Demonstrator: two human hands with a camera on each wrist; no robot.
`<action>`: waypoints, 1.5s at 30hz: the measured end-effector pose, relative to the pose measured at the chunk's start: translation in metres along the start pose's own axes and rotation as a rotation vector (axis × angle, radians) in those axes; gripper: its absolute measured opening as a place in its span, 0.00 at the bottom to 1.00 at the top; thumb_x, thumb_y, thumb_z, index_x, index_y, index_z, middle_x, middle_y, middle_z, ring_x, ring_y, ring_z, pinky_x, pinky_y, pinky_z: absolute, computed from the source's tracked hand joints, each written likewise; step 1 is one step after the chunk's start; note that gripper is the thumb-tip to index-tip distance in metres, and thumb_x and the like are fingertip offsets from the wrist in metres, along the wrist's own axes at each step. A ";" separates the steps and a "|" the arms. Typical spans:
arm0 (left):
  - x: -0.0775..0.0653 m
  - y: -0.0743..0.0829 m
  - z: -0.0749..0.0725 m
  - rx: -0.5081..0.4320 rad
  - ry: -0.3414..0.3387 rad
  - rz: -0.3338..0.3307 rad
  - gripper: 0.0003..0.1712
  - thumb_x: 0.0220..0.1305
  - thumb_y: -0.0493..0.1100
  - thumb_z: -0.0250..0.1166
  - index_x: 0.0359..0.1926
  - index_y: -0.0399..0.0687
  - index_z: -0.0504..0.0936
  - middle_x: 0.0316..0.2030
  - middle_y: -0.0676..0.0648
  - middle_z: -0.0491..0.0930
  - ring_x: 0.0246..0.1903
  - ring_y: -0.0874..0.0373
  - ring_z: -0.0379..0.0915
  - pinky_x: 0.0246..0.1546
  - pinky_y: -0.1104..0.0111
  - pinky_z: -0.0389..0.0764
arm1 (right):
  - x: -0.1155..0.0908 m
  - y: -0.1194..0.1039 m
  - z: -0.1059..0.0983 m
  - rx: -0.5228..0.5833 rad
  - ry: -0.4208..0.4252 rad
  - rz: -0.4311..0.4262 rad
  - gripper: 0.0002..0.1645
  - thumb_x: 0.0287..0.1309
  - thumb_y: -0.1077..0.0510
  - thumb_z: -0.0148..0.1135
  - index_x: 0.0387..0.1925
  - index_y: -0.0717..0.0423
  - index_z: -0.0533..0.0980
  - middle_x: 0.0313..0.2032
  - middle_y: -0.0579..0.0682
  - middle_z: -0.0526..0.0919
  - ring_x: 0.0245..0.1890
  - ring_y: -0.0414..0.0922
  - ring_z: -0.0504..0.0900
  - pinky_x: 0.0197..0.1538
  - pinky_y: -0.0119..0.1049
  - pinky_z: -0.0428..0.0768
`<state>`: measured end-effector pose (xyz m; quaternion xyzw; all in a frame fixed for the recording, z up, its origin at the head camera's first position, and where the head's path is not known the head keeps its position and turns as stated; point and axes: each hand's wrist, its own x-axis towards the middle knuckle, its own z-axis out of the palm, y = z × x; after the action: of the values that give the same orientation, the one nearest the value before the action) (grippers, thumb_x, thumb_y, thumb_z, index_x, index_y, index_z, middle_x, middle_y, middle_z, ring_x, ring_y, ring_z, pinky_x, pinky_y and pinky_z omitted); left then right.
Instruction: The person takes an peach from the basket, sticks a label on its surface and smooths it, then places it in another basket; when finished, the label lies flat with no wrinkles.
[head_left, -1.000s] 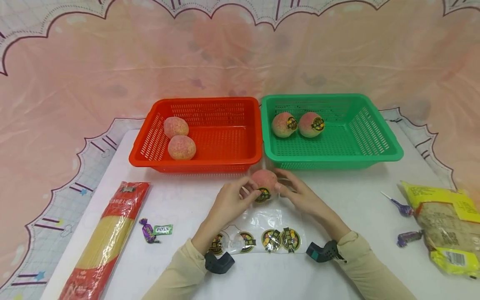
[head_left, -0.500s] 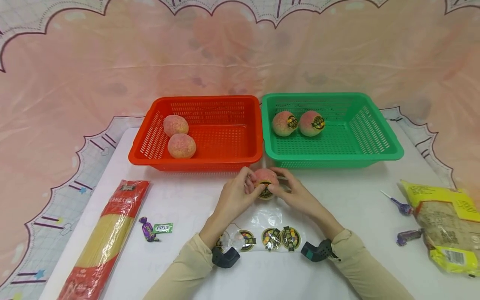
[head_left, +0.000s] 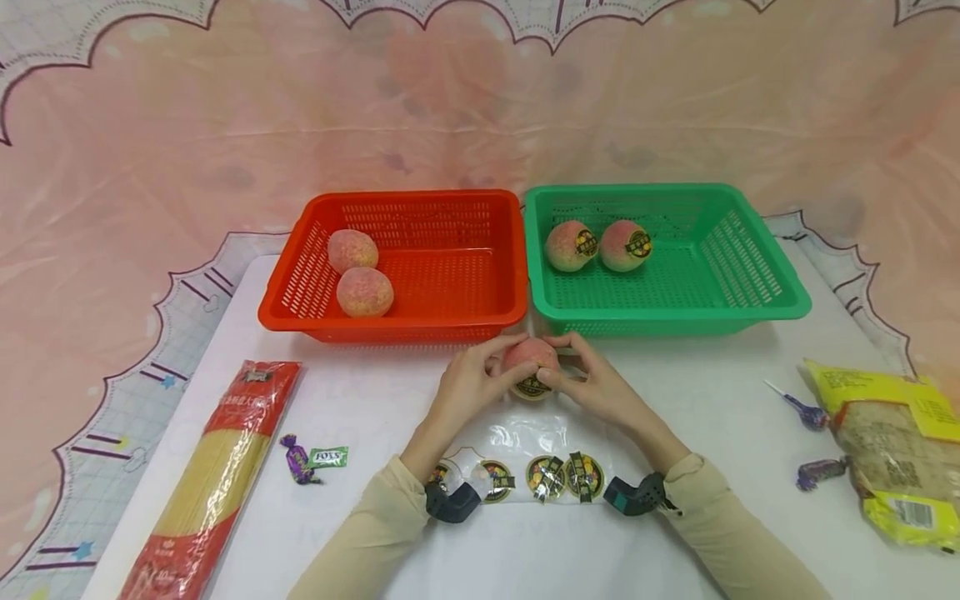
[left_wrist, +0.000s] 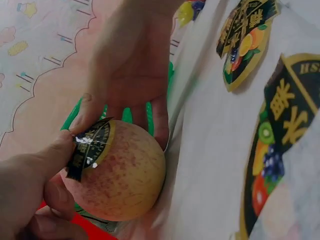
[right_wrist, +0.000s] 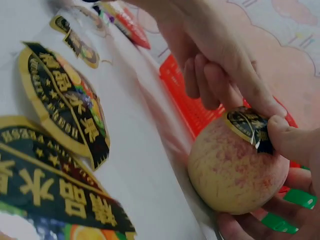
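Observation:
Between my two hands, a pink peach (head_left: 531,353) rests on or just above the white table in front of the baskets. A round black-and-gold fruit sticker (head_left: 531,387) is on its near side. My left hand (head_left: 471,379) holds the peach from the left, its thumb on the sticker. From the right, my right hand (head_left: 596,383) holds the same peach, thumb also at the sticker. In the left wrist view the sticker (left_wrist: 92,147) has an edge standing off the peach. Nearer me lies a clear sheet (head_left: 517,437) with several such stickers (head_left: 546,478).
A red basket (head_left: 450,323) holds two peaches without visible stickers (head_left: 364,292). Beside it, a green basket (head_left: 675,314) holds two stickered peaches (head_left: 626,246). Left lie a noodle packet (head_left: 217,467) and wrapped sweets (head_left: 300,460); right, a lollipop (head_left: 810,414), a sweet (head_left: 821,472) and a yellow bag (head_left: 888,450).
My right thumb has moved from the peach's right side onto the sticker. The left fingers have reached farther along the peach's far side. Both hands stay on it.

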<state>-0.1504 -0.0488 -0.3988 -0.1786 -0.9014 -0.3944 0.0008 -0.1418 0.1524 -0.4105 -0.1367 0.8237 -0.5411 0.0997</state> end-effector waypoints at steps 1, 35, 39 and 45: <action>0.001 0.000 -0.002 -0.002 -0.001 0.004 0.28 0.49 0.65 0.59 0.53 0.66 0.73 0.09 0.58 0.67 0.11 0.65 0.60 0.13 0.73 0.56 | 0.000 0.000 -0.001 -0.004 -0.005 -0.012 0.24 0.53 0.46 0.58 0.51 0.43 0.64 0.62 0.48 0.62 0.58 0.56 0.66 0.55 0.51 0.69; -0.005 0.010 0.009 0.207 -0.063 0.059 0.39 0.39 0.60 0.70 0.53 0.62 0.62 0.16 0.58 0.66 0.15 0.66 0.62 0.15 0.74 0.62 | -0.007 0.020 -0.010 0.063 -0.172 -0.144 0.38 0.52 0.55 0.61 0.62 0.45 0.54 0.66 0.49 0.52 0.62 0.55 0.60 0.52 0.34 0.74; -0.005 0.007 0.008 0.200 -0.063 0.057 0.39 0.38 0.61 0.70 0.52 0.63 0.62 0.17 0.58 0.66 0.16 0.65 0.62 0.16 0.73 0.62 | -0.006 0.020 -0.008 0.059 -0.176 -0.180 0.40 0.51 0.60 0.61 0.63 0.46 0.53 0.64 0.51 0.55 0.58 0.54 0.65 0.48 0.33 0.77; -0.006 0.003 0.005 0.224 -0.028 0.068 0.38 0.37 0.64 0.69 0.51 0.64 0.64 0.17 0.58 0.66 0.16 0.65 0.61 0.17 0.74 0.61 | -0.005 0.016 -0.004 0.011 -0.176 -0.201 0.44 0.51 0.62 0.60 0.65 0.50 0.49 0.62 0.50 0.58 0.57 0.50 0.67 0.48 0.34 0.77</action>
<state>-0.1434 -0.0453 -0.4014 -0.2132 -0.9333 -0.2882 0.0215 -0.1401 0.1638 -0.4233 -0.2650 0.7910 -0.5387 0.1178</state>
